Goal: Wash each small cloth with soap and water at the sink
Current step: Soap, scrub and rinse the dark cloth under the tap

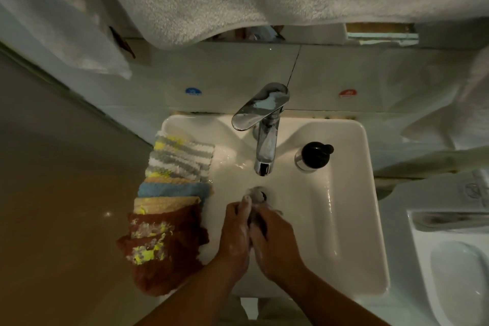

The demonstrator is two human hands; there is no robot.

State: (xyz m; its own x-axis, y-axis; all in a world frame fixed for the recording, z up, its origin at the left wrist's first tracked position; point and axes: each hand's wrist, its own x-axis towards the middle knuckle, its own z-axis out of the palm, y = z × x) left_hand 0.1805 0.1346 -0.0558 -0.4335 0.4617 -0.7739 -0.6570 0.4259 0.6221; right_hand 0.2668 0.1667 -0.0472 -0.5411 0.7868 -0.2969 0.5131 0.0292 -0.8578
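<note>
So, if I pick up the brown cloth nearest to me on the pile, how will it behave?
Probably floppy: the brown cloth already droops over the rim of the sink. It lies overlapped with the rest of the cloth pile, so lifting it may drag a neighbour along.

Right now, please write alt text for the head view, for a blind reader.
A left hand and right hand, both soapy, press together over the sink below the faucet. Stained small cloths lie overlapping along its left rim; a black-topped soap dispenser stands right of the faucet.
</note>
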